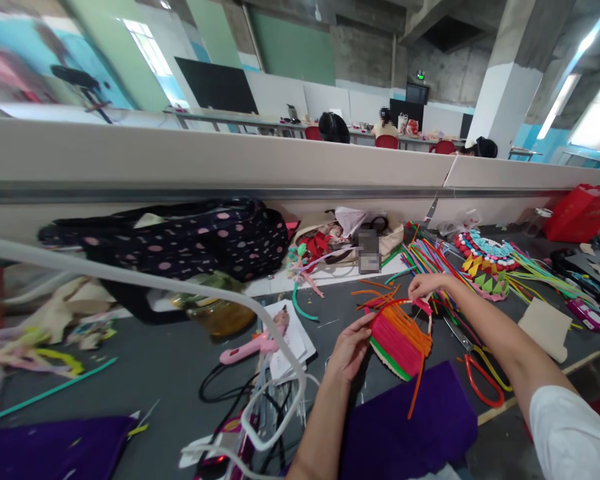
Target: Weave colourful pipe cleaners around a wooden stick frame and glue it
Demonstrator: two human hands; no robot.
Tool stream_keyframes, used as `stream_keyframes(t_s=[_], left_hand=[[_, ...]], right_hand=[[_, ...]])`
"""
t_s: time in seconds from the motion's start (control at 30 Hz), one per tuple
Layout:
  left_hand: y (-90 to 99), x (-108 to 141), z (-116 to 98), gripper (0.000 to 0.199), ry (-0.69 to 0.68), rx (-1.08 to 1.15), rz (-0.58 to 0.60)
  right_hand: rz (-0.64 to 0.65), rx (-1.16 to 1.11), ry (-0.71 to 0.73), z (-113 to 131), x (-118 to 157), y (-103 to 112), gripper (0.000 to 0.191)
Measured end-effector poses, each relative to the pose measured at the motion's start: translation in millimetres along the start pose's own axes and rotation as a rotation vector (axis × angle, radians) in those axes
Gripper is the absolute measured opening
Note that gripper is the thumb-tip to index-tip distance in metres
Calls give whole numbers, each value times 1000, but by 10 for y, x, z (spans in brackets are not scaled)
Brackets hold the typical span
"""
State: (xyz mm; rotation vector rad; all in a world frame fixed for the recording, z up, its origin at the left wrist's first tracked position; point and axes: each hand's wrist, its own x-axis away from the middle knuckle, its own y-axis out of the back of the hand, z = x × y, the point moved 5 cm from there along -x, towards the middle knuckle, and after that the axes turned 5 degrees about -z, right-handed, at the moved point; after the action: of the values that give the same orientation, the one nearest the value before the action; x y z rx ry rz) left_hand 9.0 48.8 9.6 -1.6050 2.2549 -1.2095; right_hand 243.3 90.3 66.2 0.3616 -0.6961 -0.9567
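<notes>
A rounded craft piece (397, 343) has bands of pink, orange and green chenille-like strips packed side by side inside a hoop-like edge. Loose orange ends hang from its right side. My left hand (353, 341) grips its left edge between thumb and fingers. At its top right, my right hand (425, 285) has its fingers pinched together by the pink rim; whatever is between them is too small to make out. Below the piece a purple cloth (410, 427) is spread. Scissors with red handles (483, 380) lie to the right, beneath my right forearm.
Coloured stems (435, 257) and a beaded piece (487, 250) are behind my right arm. A pink glue gun (247, 348) lies left, near a white lamp-like tube (200, 287). A dark dotted bag (205, 240) leans against the divider (230, 153). People sit beyond.
</notes>
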Motion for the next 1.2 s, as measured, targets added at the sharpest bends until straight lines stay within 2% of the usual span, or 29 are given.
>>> stream_keyframes(t_s=[0.5,0.87,1.0,1.2], left_hand=[[48,-18,22,36,8,3,-35],[69,-19,36,34,34,-6,-62],[74,-19,35,34,30,-5,-54],[87,-25,36,34,24,-5,-44]], right_hand=[[-214,53,106,93,263,67,24],[-129,71,163,165,457,107,24],[-140,126,150,163,479,117,16],[-267,245,133,142,506,110,7]])
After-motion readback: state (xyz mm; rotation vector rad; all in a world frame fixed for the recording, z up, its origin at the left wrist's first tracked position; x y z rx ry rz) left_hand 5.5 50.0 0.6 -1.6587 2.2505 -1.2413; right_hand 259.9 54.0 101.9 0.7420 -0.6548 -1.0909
